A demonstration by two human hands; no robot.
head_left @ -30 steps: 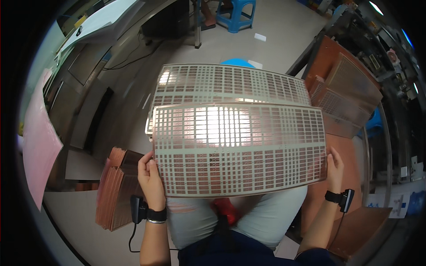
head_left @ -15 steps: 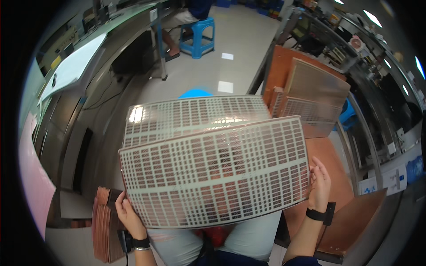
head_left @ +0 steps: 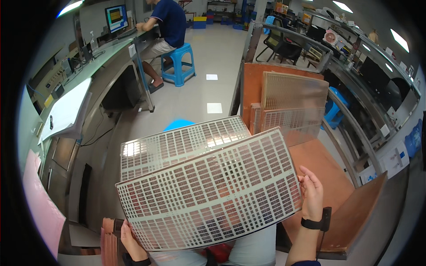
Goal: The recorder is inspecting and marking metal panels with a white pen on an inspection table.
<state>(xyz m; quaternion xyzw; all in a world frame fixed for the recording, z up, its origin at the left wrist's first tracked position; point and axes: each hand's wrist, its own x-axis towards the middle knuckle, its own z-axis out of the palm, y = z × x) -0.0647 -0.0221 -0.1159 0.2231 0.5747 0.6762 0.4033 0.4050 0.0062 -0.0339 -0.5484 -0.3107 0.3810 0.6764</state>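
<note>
A large thin panel [head_left: 208, 195], covered in a grid of small rectangles like a circuit-board panel, is held tilted above my lap. My left hand [head_left: 132, 244] grips its lower left edge, the fingers partly hidden behind it. At the right edge my right hand [head_left: 312, 195] has the panel between thumb and fingers. Just beyond, a second gridded panel [head_left: 177, 144] lies partly covered by the held one, with light glaring off it. A bit of a blue stool top [head_left: 178, 124] shows past its far edge.
On my right, a brown board rack [head_left: 328, 166] holds several upright panels [head_left: 293, 95]. Brown stacked boards [head_left: 109, 244] stand at my lower left. A workbench [head_left: 111, 53] runs along the left, where a person in dark blue [head_left: 172, 24] sits on a blue stool [head_left: 179, 66].
The view has tipped up, bringing more of the room and the seated person into sight. The held panel sits lower in view and slants more, its right side higher. Both hands keep their grip.
</note>
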